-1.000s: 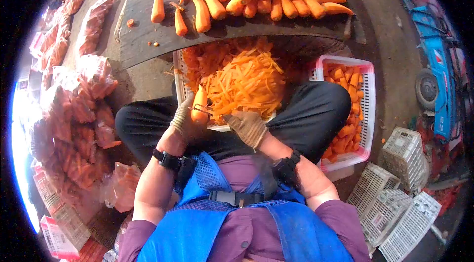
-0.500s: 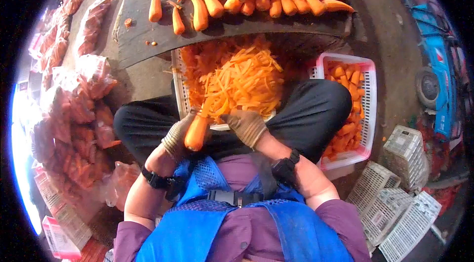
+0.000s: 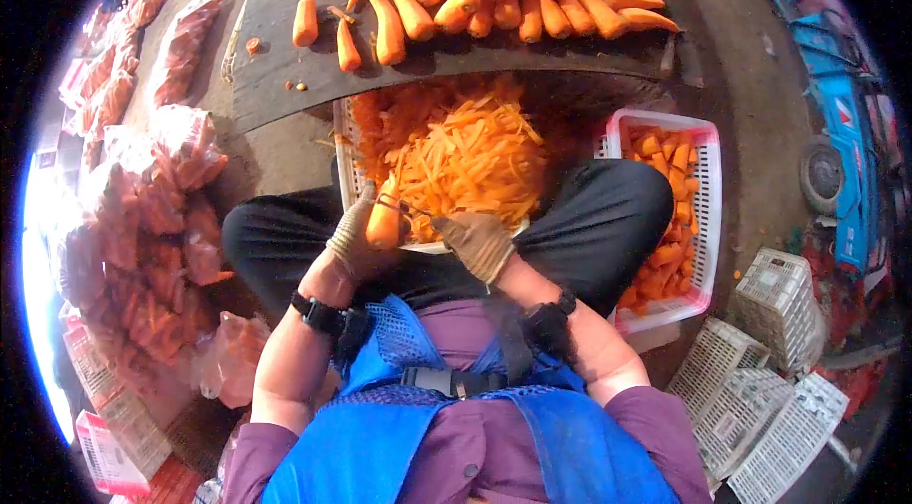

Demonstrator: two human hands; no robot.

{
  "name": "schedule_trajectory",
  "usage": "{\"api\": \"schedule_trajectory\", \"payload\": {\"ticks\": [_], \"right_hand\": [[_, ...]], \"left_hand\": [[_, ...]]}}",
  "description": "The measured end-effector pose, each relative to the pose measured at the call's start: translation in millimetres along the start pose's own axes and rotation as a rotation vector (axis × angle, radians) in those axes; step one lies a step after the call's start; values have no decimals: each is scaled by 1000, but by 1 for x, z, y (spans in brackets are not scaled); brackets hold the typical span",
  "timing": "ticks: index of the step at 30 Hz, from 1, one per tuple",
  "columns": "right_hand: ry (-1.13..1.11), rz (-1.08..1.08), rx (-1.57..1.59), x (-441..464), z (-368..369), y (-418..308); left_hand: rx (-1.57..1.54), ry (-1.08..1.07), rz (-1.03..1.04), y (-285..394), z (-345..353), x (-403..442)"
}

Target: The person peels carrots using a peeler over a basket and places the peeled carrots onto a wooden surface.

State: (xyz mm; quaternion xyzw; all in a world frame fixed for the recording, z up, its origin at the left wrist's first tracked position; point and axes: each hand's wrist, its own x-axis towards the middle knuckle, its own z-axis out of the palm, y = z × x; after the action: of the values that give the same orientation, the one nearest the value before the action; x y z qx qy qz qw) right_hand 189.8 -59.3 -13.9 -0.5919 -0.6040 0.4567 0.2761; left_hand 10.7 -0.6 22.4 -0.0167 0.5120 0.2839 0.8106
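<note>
Clamped in grip of gloved left hand (image 3: 351,227): carrot (image 3: 384,224), at 8 o'clock of shavings heap (image 3: 465,157). Closed round thin tool (image 3: 416,209), with gloved right hand (image 3: 480,244). At 12, on desk (image 3: 261,91): whole carrots (image 3: 603,15). At 3: crate (image 3: 709,219), holding cut pieces (image 3: 665,257).

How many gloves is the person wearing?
2. One glove is on the left hand, holding a carrot; the other glove is on the right hand, holding a peeler.
</note>
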Motion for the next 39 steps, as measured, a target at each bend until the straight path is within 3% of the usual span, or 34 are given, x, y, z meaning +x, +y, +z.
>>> {"api": "schedule_trajectory", "payload": {"ticks": [2,5,8,11,14,18,20,23,24,27,30,33,36,39], "right_hand": [[-85,32,-36,0,0,1],[1,10,16,-4,2,-4],[-79,35,-101,-2,4,3],[60,-75,-127,-2,13,11],[-55,87,-119,2,-5,-9],[48,-42,-81,-1,-2,-11],[115,-177,-121,3,11,5],[63,255,-129,16,7,26],[31,289,-161,15,1,18],[85,28,-76,9,0,5],[65,34,-34,5,-2,-3],[61,-99,0,0,-7,-18],[-19,-1,-11,-2,-2,-12],[-6,-28,-24,0,5,0]], "left_hand": [[-53,-63,3,-1,1,4],[-302,-69,-72,1,-5,27],[-282,-94,-118,2,-25,47],[-201,-85,-111,1,-8,25],[175,-85,-40,-2,-9,11],[291,42,65,-8,-3,-31],[270,-18,33,-10,-8,-42],[204,-90,-27,-9,-14,-50],[167,-119,-32,-9,-11,-54],[40,-104,16,-11,-14,-41],[59,-90,70,-5,-3,-31],[8,-77,57,-5,-17,1],[-175,-46,15,-1,-6,15],[-25,80,99,3,7,16]]}}
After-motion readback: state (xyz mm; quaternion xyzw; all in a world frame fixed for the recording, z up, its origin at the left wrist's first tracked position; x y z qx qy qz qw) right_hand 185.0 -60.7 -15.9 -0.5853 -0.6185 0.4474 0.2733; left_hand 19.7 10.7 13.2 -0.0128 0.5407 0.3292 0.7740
